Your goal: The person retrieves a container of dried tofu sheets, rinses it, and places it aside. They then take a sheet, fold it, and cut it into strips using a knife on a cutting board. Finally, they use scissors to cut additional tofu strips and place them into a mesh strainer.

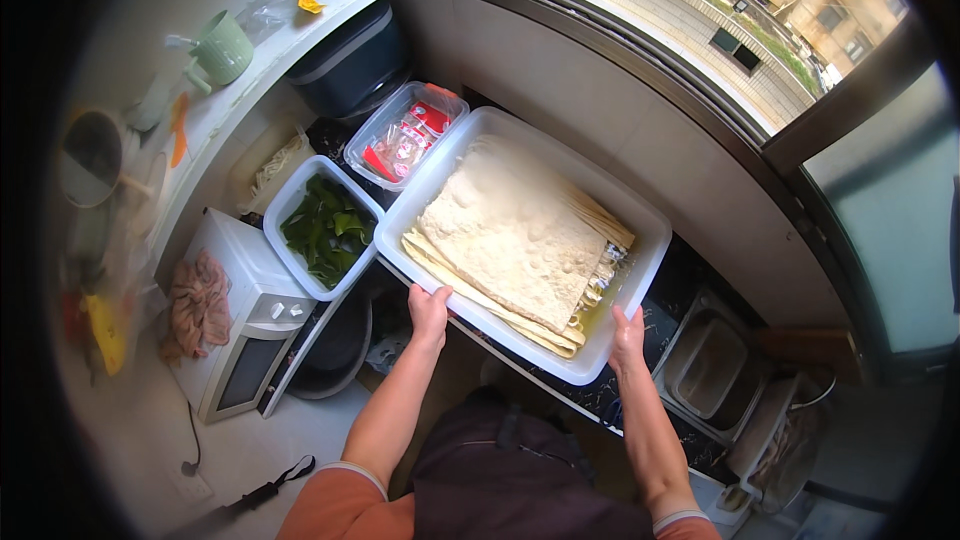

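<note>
A large translucent white plastic tub (409,187) stands in front of me over the dark counter. My left hand (430,315) grips its near wall, thumb over the rim. Near the right-hand near corner, my right hand (628,341) holds the same tub, with the thumb up on the rim. Inside lies a stack of pale, bubbly sheets (517,232) that look like tofu skin. Folded strips (480,292) show under their near edge, and more stick out at the far right side. Yellowish liquid (600,315) is pooled at the right end.
To the left, a smaller tub holds dark green leaves (330,229). Behind it is a clear box (405,135) with red-and-white packets. A white toaster oven (247,322) with a pink cloth (202,304) stands far left. A steel sink (709,367) is at right, below the window frame (645,67).
</note>
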{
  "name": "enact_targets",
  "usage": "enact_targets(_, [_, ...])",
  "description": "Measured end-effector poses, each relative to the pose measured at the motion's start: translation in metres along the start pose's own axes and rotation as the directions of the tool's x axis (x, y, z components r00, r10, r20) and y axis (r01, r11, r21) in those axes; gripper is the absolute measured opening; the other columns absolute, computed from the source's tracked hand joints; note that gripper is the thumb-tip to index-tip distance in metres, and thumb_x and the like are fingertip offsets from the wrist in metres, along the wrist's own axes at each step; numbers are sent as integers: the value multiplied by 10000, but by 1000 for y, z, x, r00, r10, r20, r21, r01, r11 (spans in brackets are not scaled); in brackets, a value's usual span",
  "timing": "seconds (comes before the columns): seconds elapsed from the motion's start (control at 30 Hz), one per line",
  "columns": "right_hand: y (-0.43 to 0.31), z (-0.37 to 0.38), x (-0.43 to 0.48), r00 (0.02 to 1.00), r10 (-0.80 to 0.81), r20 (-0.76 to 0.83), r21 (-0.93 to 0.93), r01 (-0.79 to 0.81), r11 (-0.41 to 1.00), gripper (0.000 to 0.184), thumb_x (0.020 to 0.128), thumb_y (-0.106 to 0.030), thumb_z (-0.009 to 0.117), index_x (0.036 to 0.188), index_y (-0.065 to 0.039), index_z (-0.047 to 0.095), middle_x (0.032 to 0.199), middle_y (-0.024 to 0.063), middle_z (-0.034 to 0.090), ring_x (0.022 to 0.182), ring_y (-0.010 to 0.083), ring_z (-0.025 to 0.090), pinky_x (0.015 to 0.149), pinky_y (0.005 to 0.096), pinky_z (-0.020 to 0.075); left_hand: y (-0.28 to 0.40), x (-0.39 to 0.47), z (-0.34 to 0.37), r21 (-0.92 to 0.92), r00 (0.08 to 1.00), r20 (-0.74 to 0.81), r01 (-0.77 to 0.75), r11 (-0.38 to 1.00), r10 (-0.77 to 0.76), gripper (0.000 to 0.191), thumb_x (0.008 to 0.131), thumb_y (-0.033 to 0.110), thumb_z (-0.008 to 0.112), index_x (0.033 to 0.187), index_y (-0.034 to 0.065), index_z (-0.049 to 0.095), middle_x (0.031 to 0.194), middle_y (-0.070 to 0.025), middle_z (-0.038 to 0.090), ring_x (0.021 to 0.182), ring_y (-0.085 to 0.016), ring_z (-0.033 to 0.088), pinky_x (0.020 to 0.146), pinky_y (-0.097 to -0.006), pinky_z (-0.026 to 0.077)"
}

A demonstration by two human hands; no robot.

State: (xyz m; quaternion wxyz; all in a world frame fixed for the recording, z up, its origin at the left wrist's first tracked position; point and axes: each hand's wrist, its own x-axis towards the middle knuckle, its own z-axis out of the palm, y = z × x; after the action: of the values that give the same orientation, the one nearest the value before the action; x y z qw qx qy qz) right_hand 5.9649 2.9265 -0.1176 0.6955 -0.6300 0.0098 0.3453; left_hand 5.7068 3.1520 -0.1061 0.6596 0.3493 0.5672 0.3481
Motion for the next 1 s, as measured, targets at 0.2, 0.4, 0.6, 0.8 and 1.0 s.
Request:
enact_targets(0.2, [9, 21, -23, 999, -34, -27, 54, 35, 998, 382, 923, -60, 579, 1271, -37, 422, 1171, 99, 553, 1021, 209, 551, 888, 358, 470, 12, 23, -12, 33, 999, 40, 20, 999, -21, 312, 817, 5, 616, 1095, -28, 477, 1002, -147, 612, 760, -213, 641, 512, -305, 531])
enact_targets(0.4, [-7, 5, 6, 994, -75, 84, 9, 75, 997, 333, 933, -85, 583, 1225, -27, 434, 1118, 94, 558, 996, 193, 545, 886, 352, 465, 3, 44, 25, 38, 1000, -6, -26, 999, 26, 253, 795, 30, 638, 1008, 9, 503, 880, -96, 596, 662, -177, 599, 462, -297, 464])
enact_targets(0.6, [4, -39, 8, 969, -247, -30, -306, 226, 925, 357, 955, -231, 593, 1214, 9, 545, 1128, 122, 617, 1009, 204, 609, 900, 369, 478, 37, 51, 25, 20, 993, 113, 16, 1000, -18, 319, 895, 89, 585, 1202, 49, 508, 1085, -118, 617, 920, -245, 635, 667, -366, 523])
enact_targets(0.8, [40, -102, -101, 924, -309, -226, -958, -154, 241, 509, 707, -184, 720, 1155, 11, 577, 1064, 216, 581, 1042, 394, 530, 900, 511, 414, 24, 22, -20, -142, 959, 217, 213, 967, -179, 332, 952, 355, 518, 1101, 59, 507, 882, -128, 605, 757, -227, 603, 590, -339, 490])
enact_targets(1.0, [61, -128, -137, 931, -332, -153, -984, -112, 140, 544, 707, -121, 717, 1187, -2, 491, 1131, 215, 484, 1076, 413, 490, 940, 480, 411, -33, -33, -60, -19, 968, 28, 250, 968, -250, 104, 952, 200, 516, 975, 100, 527, 756, -73, 590, 615, -182, 600, 522, -290, 509])
